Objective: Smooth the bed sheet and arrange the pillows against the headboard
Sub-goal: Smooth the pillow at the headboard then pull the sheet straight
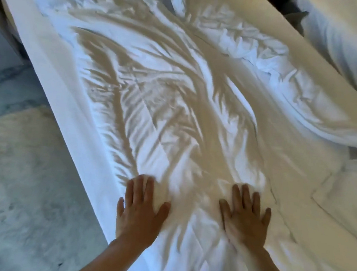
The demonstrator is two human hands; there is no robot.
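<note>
A white bed sheet (154, 101) covers the mattress and is full of long creases that fan away from me. My left hand (140, 206) lies flat on the sheet near the bed's left edge, fingers straight and spread. My right hand (246, 218) presses flat on the sheet a little to the right, fingers straight too. A white pillow (352, 199) lies on the bed at the right edge of view. Another white pillow or bundle of bedding (348, 41) sits at the top right, beyond the bed's far edge.
A bunched ridge of white fabric (260, 49) runs diagonally across the far half of the bed. Pale marbled floor (12, 183) lies to the left of the mattress side (53, 72). The headboard is not in view.
</note>
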